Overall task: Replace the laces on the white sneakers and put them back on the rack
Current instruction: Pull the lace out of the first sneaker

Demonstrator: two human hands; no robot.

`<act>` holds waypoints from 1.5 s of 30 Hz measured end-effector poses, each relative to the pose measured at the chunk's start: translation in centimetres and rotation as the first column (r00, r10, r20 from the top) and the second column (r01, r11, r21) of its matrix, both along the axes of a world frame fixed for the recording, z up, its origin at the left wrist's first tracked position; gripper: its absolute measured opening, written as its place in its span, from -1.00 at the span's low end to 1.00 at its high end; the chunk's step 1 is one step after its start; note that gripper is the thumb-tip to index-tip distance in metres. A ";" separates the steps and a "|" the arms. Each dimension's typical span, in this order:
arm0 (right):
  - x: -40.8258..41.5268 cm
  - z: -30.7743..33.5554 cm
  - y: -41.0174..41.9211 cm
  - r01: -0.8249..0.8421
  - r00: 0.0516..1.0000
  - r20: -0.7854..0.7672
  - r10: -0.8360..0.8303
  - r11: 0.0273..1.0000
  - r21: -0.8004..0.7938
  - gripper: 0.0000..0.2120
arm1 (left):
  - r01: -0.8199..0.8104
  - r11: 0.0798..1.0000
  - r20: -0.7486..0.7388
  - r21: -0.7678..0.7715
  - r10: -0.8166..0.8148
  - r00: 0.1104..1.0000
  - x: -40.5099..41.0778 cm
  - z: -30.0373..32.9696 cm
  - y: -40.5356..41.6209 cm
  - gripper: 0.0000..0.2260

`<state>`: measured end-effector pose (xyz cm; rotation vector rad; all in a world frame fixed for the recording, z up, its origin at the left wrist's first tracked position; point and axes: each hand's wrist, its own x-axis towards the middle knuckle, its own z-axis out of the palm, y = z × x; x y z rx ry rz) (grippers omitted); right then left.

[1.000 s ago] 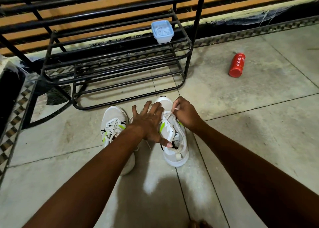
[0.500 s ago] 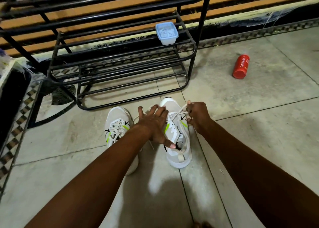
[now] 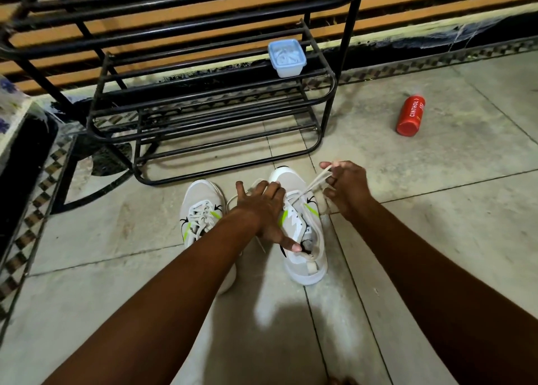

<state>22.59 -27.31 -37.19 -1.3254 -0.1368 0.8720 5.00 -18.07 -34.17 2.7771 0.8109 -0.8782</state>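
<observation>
Two white sneakers with green accents stand on the tiled floor in front of the black metal shoe rack (image 3: 209,99). The left sneaker (image 3: 201,210) is laced and lies partly under my left forearm. My left hand (image 3: 265,210) presses flat on the right sneaker (image 3: 302,239), thumb at its opening. My right hand (image 3: 346,186) is to the right of that shoe and pinches a white lace (image 3: 316,181) that runs taut from the shoe's eyelets up to my fingers.
A pale blue lidded plastic box (image 3: 286,57) sits on the rack's shelf at the right end. A red bottle (image 3: 411,115) lies on the floor to the right. A dark patterned border and a low ledge (image 3: 17,140) run along the left.
My right hand has drawn the lace out to the right and upward, away from the shoe. My left hand has stayed on the right sneaker.
</observation>
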 end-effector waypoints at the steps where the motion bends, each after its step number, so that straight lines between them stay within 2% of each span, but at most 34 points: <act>1: 0.4 0.6 -0.1 -0.017 0.999 -0.039 0.017 1.000 0.014 -0.85 | 0.000 1.000 -0.003 -0.002 0.000 1.000 0.0 0.0 0.0 0.35; 2: 0.7 1.1 -0.3 -0.084 0.996 0.042 0.085 0.996 -0.021 -0.83 | 0.003 1.000 -0.003 -0.001 -0.003 1.000 0.0 0.0 0.0 0.35; 3: 1.0 1.5 -0.4 -0.183 0.947 0.248 0.206 0.977 -0.113 -0.83 | 0.007 1.000 -0.002 0.002 -0.007 1.000 0.0 0.0 -0.1 0.35; 4: 1.2 1.7 -0.6 -0.278 0.780 0.499 0.378 0.923 -0.265 -0.85 | 0.005 1.000 -0.002 0.004 -0.005 1.000 -0.1 -0.1 -0.1 0.34; 5: 1.2 2.0 -0.8 -0.340 0.509 0.662 0.550 0.835 -0.432 -0.87 | 0.000 1.000 -0.004 0.004 0.000 1.000 -0.2 -0.1 -0.1 0.34; 6: 1.4 1.9 -0.7 -0.353 0.236 0.709 0.665 0.738 -0.575 -0.88 | -0.005 1.000 -0.004 0.004 0.005 1.000 -0.2 -0.1 -0.2 0.34; 7: 1.5 2.0 -0.7 -0.337 0.050 0.683 0.729 0.656 -0.676 -0.86 | -0.009 1.000 -0.006 0.004 0.009 1.000 -0.2 -0.1 -0.2 0.35; 8: 1.8 1.9 -0.6 -0.318 -0.062 0.653 0.755 0.605 -0.730 -0.84 | -0.009 1.000 -0.010 0.004 0.009 1.000 -0.2 0.0 -0.2 0.34; 12: 2.7 1.6 -0.6 -0.320 -0.272 0.625 0.732 0.544 -0.776 -0.87 | -0.024 1.000 -0.017 -0.009 0.023 1.000 -0.2 0.1 -0.2 0.34; 14: 2.4 1.5 -0.4 -0.296 -0.372 0.646 0.667 0.574 -0.763 -0.94 | -0.026 1.000 -0.017 -0.011 0.026 1.000 -0.3 0.1 -0.3 0.35; 16: 1.7 1.8 -0.4 -0.227 -0.382 0.749 0.541 0.731 -0.643 -0.92 | -0.026 1.000 -0.015 -0.002 0.026 1.000 -0.2 0.1 -0.3 0.35; 17: 1.2 1.9 -0.2 -0.182 -0.340 0.812 0.475 0.814 -0.552 -0.90 | -0.028 1.000 -0.014 0.003 0.028 1.000 -0.2 0.1 -0.3 0.35; 18: 0.5 1.9 -0.1 -0.144 -0.228 0.875 0.427 0.874 -0.464 -0.89 | -0.029 1.000 -0.013 0.005 0.029 0.999 -0.2 0.2 -0.3 0.35; 20: -0.9 1.9 0.2 -0.129 0.165 0.926 0.340 0.938 -0.321 -0.88 | -0.033 0.999 -0.004 0.008 0.033 0.999 -0.1 0.2 -0.3 0.35; 22: -2.0 1.9 0.4 -0.151 0.562 0.797 0.220 0.975 -0.163 -0.86 | -0.035 0.999 0.002 0.010 0.035 0.999 -0.1 0.2 -0.4 0.35; 23: -2.3 1.9 0.5 -0.158 0.718 0.673 0.180 0.983 -0.094 -0.84 | -0.035 0.999 0.004 0.009 0.035 0.999 -0.1 0.1 -0.3 0.35; 25: -2.4 2.6 0.8 -0.111 0.900 0.429 0.083 0.993 0.041 -0.79 | -0.047 0.999 -0.002 -0.001 0.047 0.999 -0.2 0.0 -0.3 0.36; 27: -1.7 3.7 0.9 -0.024 0.969 0.247 -0.013 0.989 0.148 -0.72 | -0.053 0.999 -0.009 -0.007 0.053 0.999 -0.2 0.0 -0.3 0.36; 28: -1.1 4.1 0.9 -0.039 0.967 0.254 -0.003 0.986 0.159 -0.70 | -0.052 0.999 -0.011 -0.005 0.052 0.999 -0.2 0.0 -0.3 0.36; 29: -0.4 4.4 0.8 -0.108 0.922 0.384 0.055 0.987 0.117 -0.70 | -0.051 0.999 -0.014 -0.003 0.051 0.999 -0.2 -0.1 -0.3 0.36; 30: 0.2 4.3 0.5 -0.206 0.776 0.609 0.164 0.979 -0.001 -0.73 | -0.052 0.999 -0.018 -0.003 0.052 0.998 -0.2 -0.1 -0.3 0.36; 31: 0.8 4.2 0.2 -0.287 0.515 0.796 0.318 0.939 -0.189 -0.78 | -0.054 0.999 -0.020 -0.004 0.054 0.998 -0.2 -0.1 -0.3 0.36; 32: 1.1 4.0 -0.2 -0.337 0.215 0.854 0.473 0.857 -0.390 -0.84 | -0.057 0.998 -0.018 -0.006 0.056 0.998 -0.3 -0.2 -0.2 0.37; 33: 1.2 3.8 -0.6 -0.339 -0.041 0.806 0.590 0.751 -0.567 -0.90 | -0.060 0.998 -0.013 -0.011 0.060 0.998 -0.4 -0.2 -0.2 0.36; 34: 1.2 3.5 -1.0 -0.304 -0.226 0.725 0.651 0.660 -0.687 -0.94 | -0.063 0.998 -0.011 -0.017 0.063 0.998 -0.5 -0.3 -0.2 0.36; 35: 1.2 3.2 -1.3 -0.247 -0.359 0.660 0.660 0.615 -0.749 -0.89 | -0.066 0.998 -0.010 -0.022 0.066 0.998 -0.5 -0.3 -0.2 0.36; 37: 1.4 2.3 -1.6 -0.130 -0.548 0.583 0.600 0.628 -0.768 -0.78 | -0.064 0.998 -0.013 -0.020 0.064 0.998 -0.4 -0.3 -0.2 0.37; 39: 1.4 1.9 -1.5 -0.026 -0.642 0.527 0.558 0.670 -0.742 -0.77 | -0.064 0.998 -0.024 -0.015 0.064 0.998 -0.3 -0.3 -0.2 0.37; 41: 0.9 2.3 -1.2 -0.028 -0.623 0.608 0.491 0.763 -0.646 -0.81 | -0.068 0.998 -0.025 -0.015 0.068 0.997 -0.2 -0.2 -0.3 0.37; 43: -0.2 3.5 -0.9 -0.038 -0.490 0.757 0.433 0.857 -0.514 -0.88 | -0.065 0.998 -0.015 -0.007 0.065 0.998 -0.2 -0.2 -0.3 0.37; 45: -1.3 4.6 -0.6 0.003 -0.297 0.886 0.355 0.929 -0.371 -0.90 | -0.069 0.998 -0.020 -0.006 0.069 0.997 -0.2 -0.2 -0.3 0.37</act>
